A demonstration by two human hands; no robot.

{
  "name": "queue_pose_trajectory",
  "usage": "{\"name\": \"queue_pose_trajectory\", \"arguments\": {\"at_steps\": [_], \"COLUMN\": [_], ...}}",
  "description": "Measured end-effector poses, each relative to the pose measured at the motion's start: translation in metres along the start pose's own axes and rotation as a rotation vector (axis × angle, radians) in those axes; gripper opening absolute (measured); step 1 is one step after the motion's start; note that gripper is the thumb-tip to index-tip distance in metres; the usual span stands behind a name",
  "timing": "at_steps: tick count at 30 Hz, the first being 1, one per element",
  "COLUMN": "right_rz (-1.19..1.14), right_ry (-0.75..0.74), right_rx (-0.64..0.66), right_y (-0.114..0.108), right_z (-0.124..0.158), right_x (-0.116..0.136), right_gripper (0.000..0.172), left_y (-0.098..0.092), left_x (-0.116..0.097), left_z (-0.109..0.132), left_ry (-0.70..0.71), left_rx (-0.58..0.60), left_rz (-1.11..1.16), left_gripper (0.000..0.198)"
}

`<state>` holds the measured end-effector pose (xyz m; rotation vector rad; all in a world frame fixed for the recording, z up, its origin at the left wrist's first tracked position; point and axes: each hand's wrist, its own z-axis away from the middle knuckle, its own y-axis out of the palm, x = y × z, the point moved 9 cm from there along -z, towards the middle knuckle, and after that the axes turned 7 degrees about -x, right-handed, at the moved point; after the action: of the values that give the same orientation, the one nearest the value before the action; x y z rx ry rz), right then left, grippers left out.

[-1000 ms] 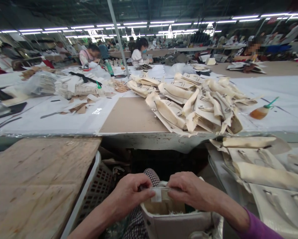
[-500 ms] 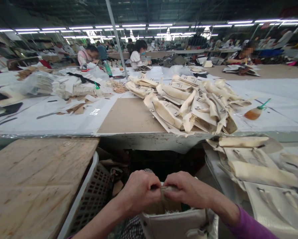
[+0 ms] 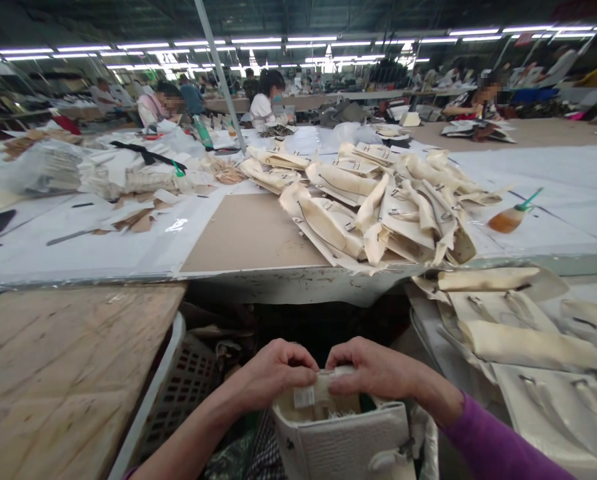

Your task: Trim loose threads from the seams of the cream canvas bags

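Note:
A cream handbag body [image 3: 351, 440] with a crocodile-like texture stands upright, open at the top, close in front of me. My left hand [image 3: 278, 373] pinches its far rim between thumb and fingers. Just to the right, my right hand [image 3: 366, 367] pinches the same rim, a short stretch of edge showing between the two. A white label [image 3: 304, 397] hangs inside the bag below my left thumb. Frayed pale threads show in the opening. Part of the far wall is hidden by my hands.
Many cream bag pieces [image 3: 378, 207] are heaped on the white-covered table. Right of them lies a bottle of amber liquid [image 3: 506, 219]. More bag parts [image 3: 528, 340] are stacked at right. A worn board [image 3: 63, 373] and plastic basket [image 3: 178, 380] stand left. Several people work beyond.
The bag has tilted so more of its front and inside shows, with the white label now visible. Both hands remain pinched on the far rim. The view has shifted slightly.

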<state>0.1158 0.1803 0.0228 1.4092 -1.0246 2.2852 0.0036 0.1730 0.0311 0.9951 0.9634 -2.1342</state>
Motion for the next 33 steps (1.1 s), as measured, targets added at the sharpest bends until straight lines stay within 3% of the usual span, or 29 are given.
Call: {"name": "queue_pose_trajectory", "arguments": {"at_steps": [7, 16, 28, 33], "right_rz": [0.093, 0.552, 0.577, 0.548], "right_ry": [0.009, -0.324, -0.345, -0.347], "right_rx": [-0.055, -0.211, -0.473, -0.522], "right_y": [-0.008, -0.017, -0.005, -0.002], "right_z": [0.000, 0.030, 0.049, 0.052], "right_x": [0.003, 0.064, 0.079, 0.083], "right_gripper": [0.020, 0.017, 0.013, 0.014], "left_y": [-0.003, -0.004, 0.001, 0.004], "left_x": [-0.003, -0.021, -0.033, -0.034], "left_z": [-0.004, 0.018, 0.048, 0.055], "left_ry": [0.014, 0.059, 0.049, 0.033], "left_rx": [-0.013, -0.144, -0.324, -0.358], "left_rz": [-0.028, -0.254, -0.410, -0.460], "left_gripper": [0.020, 0.021, 0.024, 0.024]}}
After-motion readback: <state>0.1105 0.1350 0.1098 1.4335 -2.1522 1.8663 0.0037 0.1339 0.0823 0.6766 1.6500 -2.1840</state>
